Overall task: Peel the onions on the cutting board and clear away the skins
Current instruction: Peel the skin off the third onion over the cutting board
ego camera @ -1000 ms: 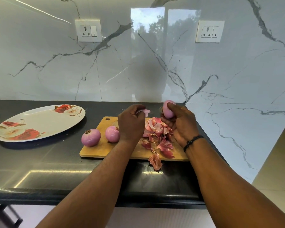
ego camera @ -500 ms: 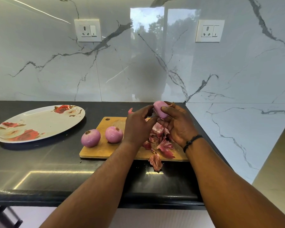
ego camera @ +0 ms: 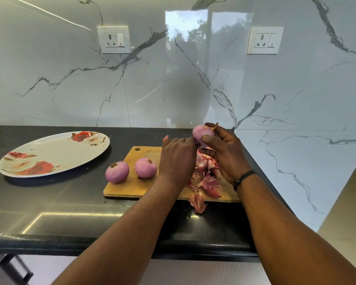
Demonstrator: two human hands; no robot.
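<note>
Up above the cutting board (ego camera: 132, 188), both hands worked a single onion (ego camera: 200, 133).

Right hand (ego camera: 224, 155) gripped it — thumb curled across the near side, fingers wrapped behind — while the left hand (ego camera: 178, 159), knuckles toward the camera, closed its fingers against the onion's left flank; what they pinched was hidden. Directly beneath the grip lay a heap of skins (ego camera: 206, 175) on the board, one piece (ego camera: 197, 201) spilling over the near edge onto the black counter (ego camera: 70, 202). Left of the grip, two peeled onions (ego camera: 146, 168) (ego camera: 117, 172) sat on the board, apart. Further left, the flowered plate (ego camera: 53, 153) held nothing — onions and skins were all on the board or in hand.
</note>
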